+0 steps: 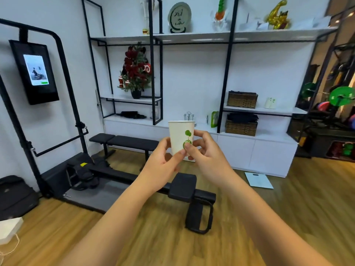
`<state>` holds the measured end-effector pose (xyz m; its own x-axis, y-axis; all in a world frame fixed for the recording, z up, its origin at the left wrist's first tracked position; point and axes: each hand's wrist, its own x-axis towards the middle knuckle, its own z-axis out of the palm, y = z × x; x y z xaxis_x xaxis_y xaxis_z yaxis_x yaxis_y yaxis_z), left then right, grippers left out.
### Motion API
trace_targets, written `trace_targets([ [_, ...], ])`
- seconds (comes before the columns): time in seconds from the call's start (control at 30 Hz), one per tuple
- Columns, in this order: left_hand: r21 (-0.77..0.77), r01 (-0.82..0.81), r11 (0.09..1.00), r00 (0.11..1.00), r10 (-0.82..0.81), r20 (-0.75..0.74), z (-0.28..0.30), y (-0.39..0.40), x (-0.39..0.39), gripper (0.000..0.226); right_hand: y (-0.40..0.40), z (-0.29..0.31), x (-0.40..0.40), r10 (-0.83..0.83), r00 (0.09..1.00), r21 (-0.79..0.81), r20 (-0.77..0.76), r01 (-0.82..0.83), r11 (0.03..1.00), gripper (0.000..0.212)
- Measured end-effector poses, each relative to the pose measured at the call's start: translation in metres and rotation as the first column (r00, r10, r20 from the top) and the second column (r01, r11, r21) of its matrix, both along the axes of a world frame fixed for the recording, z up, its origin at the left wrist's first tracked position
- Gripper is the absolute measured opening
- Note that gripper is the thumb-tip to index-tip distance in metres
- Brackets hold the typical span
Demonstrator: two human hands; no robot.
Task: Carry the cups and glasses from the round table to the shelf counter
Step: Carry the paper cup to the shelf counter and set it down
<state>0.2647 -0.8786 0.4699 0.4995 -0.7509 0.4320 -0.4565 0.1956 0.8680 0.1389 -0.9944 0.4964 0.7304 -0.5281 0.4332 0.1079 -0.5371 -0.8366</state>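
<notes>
Paper cup [180,138], white with a green leaf print, sits upright at the centre of the frame, held out in front of me between both my hands. My left hand [163,160] comes up from the lower left and closes around the cup's lower left side, thumb pressed against the front near the base. My right hand [207,152] comes up from the lower right and grips the cup's right side, thumb on the green print and fingers [199,134] curled behind the wall. The cup's base is hidden behind my thumbs; its open rim stands clear above both hands.

Beyond the cup, across the middle of the frame, runs the white shelf counter [249,135], well apart from my hands. On it, just above the cup's rim in the picture, stands a small wire rack [189,116]. To the right a woven basket [241,126] sits on the counter. A black-framed shelf unit [228,64] rises above it, holding a small decorated tree [135,72] at centre left. Below my forearms lie a wooden floor [288,208] and a black rowing machine [134,179].
</notes>
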Motion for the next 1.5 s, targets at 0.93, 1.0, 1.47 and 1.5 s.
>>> trace_targets([
  [0.93,-0.108,0.053,0.993,0.996,-0.060,-0.063,0.010,-0.540,0.164,0.073,-0.523,0.000,0.157,-0.091,0.990,0.044,0.108,0.087,0.995,0.027],
  [1.0,-0.111,0.043,0.993,0.997,-0.051,-0.064,0.006,-0.578,0.171,0.072,-0.563,-0.004,0.164,-0.082,0.991,0.036,0.102,0.079,0.996,0.027],
  [1.47,-0.131,-0.059,0.990,0.991,0.043,-0.125,0.002,-0.839,0.222,0.050,-0.833,-0.003,0.229,0.005,0.997,0.042,0.077,-0.008,0.999,0.034],
  [1.5,-0.132,-0.072,0.989,0.991,0.056,-0.124,-0.001,-0.854,0.229,0.049,-0.849,-0.006,0.238,0.012,0.997,0.049,0.077,-0.016,0.999,0.035],
])
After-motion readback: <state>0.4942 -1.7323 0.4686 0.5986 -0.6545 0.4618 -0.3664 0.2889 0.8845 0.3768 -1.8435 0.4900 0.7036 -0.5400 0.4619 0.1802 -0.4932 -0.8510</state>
